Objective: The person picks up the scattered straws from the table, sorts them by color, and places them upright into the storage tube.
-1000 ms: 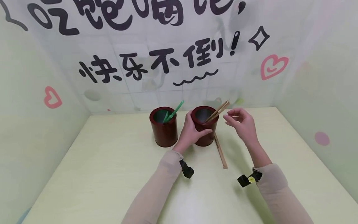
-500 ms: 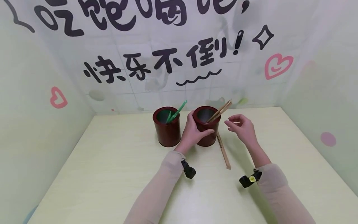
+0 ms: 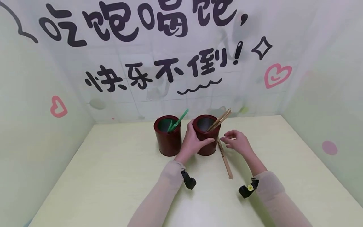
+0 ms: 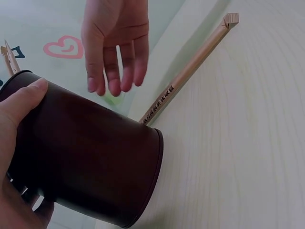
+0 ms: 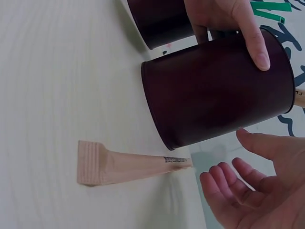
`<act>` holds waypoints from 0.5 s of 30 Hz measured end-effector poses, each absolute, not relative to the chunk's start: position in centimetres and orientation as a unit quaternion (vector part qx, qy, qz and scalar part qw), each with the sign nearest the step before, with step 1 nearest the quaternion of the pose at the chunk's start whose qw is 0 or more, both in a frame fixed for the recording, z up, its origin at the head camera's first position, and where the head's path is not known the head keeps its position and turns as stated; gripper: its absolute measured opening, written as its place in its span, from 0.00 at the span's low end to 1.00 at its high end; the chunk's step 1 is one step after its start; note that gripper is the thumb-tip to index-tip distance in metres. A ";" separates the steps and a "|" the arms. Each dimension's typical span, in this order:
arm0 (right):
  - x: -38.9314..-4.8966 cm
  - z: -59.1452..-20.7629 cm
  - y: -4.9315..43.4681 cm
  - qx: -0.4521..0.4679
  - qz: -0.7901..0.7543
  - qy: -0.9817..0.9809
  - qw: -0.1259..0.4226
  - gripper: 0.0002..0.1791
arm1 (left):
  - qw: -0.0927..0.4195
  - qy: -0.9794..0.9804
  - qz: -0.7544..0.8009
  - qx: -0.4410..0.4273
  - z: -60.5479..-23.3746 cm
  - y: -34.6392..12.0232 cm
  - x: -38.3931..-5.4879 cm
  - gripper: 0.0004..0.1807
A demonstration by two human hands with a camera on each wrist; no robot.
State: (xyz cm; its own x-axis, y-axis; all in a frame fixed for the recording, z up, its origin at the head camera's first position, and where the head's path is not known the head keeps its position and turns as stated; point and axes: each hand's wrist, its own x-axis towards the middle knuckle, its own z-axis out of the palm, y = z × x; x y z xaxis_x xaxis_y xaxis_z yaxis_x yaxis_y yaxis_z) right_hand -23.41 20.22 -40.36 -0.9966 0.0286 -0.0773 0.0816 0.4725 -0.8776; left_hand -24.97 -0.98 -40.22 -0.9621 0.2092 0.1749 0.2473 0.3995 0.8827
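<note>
My left hand [image 3: 193, 140] grips the right-hand dark red cylindrical pot [image 3: 208, 142] from its left side, thumb across the front. Several slim sticks in brown paper wrappers [image 3: 222, 119] lean out of that pot to the right. Another brown paper-wrapped stick [image 3: 225, 160], printed with dark characters, lies on the table beside the pot's base. Just right of the pot, my right hand [image 3: 238, 141] hovers near this stick's far end. Its fingers are loosely bent with nothing between them, as the right wrist view shows the hand [image 5: 257, 181] apart from the wrapped stick [image 5: 133, 164].
A second dark red pot [image 3: 168, 140] stands to the left, with green sticks [image 3: 178, 121] leaning in it. The pale wooden table [image 3: 113, 176] meets a back wall [image 3: 127, 110] with black lettering, and side walls rise left and right.
My right hand has come down from beside the pot's rim toward the stick on the table. The left hand keeps its hold on the pot. The head view has shifted slightly.
</note>
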 end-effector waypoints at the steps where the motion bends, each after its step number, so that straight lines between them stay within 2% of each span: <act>1: -23.4 -40.5 20.2 0.032 -0.509 0.859 0.035 0.23 | 0.019 -0.836 -0.531 -0.137 -40.2 -1.0 -25.0 0.57; 9: -23.5 -41.0 20.2 0.048 -0.474 0.871 0.115 0.24 | 0.020 -0.837 -0.530 -0.136 -40.2 -0.8 -25.1 0.57; 15: -23.5 -41.3 20.0 0.041 -0.408 0.902 0.135 0.23 | 0.025 -0.839 -0.526 -0.135 -40.3 -1.0 -25.1 0.57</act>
